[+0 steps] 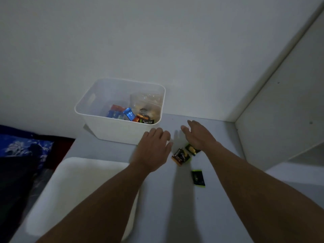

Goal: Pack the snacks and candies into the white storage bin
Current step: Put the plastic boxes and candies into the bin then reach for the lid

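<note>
Bin, white, stands on the table against the wall. Inside lie blue wrappers, an orange wrapper, a black packet whose white lettering is too blurred to read, and a clear bag on the right side. Left hand hovers just before the bin's near right corner, fingers loosely bent, holding nothing. Right hand is spread flat, fingers straight, over a yellow packet. An orange-black packet lies between the hands; a green-edged packet lies nearer the person. A white pad sits at left, beside blue cloth.
</note>
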### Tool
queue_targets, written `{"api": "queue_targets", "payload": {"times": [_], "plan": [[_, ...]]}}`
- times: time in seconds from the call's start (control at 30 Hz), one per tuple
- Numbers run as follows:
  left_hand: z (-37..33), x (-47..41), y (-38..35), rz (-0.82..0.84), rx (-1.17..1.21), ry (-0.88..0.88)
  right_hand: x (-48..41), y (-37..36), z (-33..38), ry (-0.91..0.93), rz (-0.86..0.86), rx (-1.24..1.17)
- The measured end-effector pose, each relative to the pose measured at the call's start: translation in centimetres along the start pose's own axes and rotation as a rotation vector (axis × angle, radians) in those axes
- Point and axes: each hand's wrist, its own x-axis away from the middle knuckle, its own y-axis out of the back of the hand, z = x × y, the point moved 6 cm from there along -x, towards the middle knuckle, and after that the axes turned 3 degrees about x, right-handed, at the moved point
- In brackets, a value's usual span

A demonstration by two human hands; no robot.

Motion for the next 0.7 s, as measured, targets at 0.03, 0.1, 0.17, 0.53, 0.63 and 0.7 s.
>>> {"api": "queue_targets", "payload": {"times": [0.03, 0.1, 0.17, 0.53, 0.63, 0.7], "plan": [[-0.9, 0.2, -1.6, 0.063, 0.056, 0.011, 0.4, -0.7, -1.4, -0.001, 0.021, 0.016], [-2.2, 0.5, -5.7, 0.202, 0.114, 0.041, 0.9, -2.5, -4.1, 0.001, 0.085, 0.055], [-3.0, 0.7, -9.5, 0.278, 0.129, 0.065, 0.5, -4.9, -6.6, 0.002, 0.147, 0.079], [-2.6, 2.2, -17.2, 0.396, -0.046, 0.010, 4.7, -10.4, -9.6, 0.066, -0.149, 0.236], [-2.0, 2.6, -17.7, 0.428, -0.114, 0.049, 6.6, -12.0, -9.3, 0.024, -0.268, 0.323], [-1.7, 2.7, -18.1, 0.420, -0.097, 0.088, 7.1, -12.6, -8.9, -0.005, -0.304, 0.301]]}}
